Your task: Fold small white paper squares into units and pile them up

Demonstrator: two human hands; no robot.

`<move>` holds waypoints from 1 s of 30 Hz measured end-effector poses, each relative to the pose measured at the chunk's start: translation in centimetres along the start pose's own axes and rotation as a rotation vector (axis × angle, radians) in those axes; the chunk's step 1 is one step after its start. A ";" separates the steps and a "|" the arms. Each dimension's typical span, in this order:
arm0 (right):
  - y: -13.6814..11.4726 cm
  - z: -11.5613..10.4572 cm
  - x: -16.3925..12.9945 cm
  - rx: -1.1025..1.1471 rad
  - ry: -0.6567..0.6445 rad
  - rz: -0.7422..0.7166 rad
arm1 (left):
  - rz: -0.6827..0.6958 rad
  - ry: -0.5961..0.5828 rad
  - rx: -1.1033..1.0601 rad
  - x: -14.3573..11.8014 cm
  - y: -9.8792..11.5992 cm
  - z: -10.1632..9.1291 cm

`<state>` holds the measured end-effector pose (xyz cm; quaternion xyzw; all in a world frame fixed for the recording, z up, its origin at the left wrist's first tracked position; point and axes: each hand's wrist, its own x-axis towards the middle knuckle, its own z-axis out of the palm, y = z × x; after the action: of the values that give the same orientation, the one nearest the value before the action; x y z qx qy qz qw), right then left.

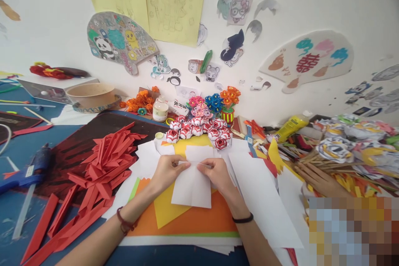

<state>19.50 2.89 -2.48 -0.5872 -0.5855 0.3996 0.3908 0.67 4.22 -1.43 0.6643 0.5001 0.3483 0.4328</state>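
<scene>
Between my two hands is a small sheet of white paper point(191, 189) with a crease down its middle. My left hand point(168, 170) pinches its upper left edge between thumb and fingers. At the upper right edge, my right hand point(215, 173) pinches the same sheet. Beneath it lie a yellow sheet point(165, 212) and a larger orange sheet point(215, 226). Another white piece point(199, 152) rests just beyond my fingertips. Red-and-white paper flowers point(196, 128) are grouped behind that.
Folded red paper strips point(99, 170) pile up at left, near a blue glue gun point(34, 170). White sheets point(258, 195) lie at right. Another person's hand point(321, 178) rests beside a heap of paper flowers point(358, 141). A glass jar point(160, 109) stands by the wall.
</scene>
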 end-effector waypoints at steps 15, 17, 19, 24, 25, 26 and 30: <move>-0.5 -1.1 -0.3 0.389 -0.148 0.064 | 0.117 0.021 -0.002 -0.2 0.7 -0.5; -0.9 -1.4 -0.4 0.456 -0.193 0.091 | 0.164 0.054 0.046 -0.3 1.1 -0.7; -1.2 -1.5 -0.4 0.487 -0.196 0.092 | 0.181 0.096 0.088 -0.4 1.3 -0.8; -1.6 -1.3 -0.5 0.475 -0.124 0.057 | 0.097 0.136 0.071 -0.2 0.8 -0.5; -1.4 -1.3 -0.5 0.476 -0.140 0.067 | 0.077 0.132 0.061 -0.1 0.6 -0.4; -1.2 -1.2 -0.5 0.476 -0.162 0.084 | 0.061 0.128 0.048 -0.1 0.3 -0.2; 0.0 -0.9 -0.3 0.463 -0.192 0.140 | 0.011 0.113 -0.011 0.1 -0.5 0.1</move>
<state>20.28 2.64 -2.12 -0.4807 -0.4709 0.6029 0.4286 0.62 4.31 -1.95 0.6439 0.5183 0.3902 0.4056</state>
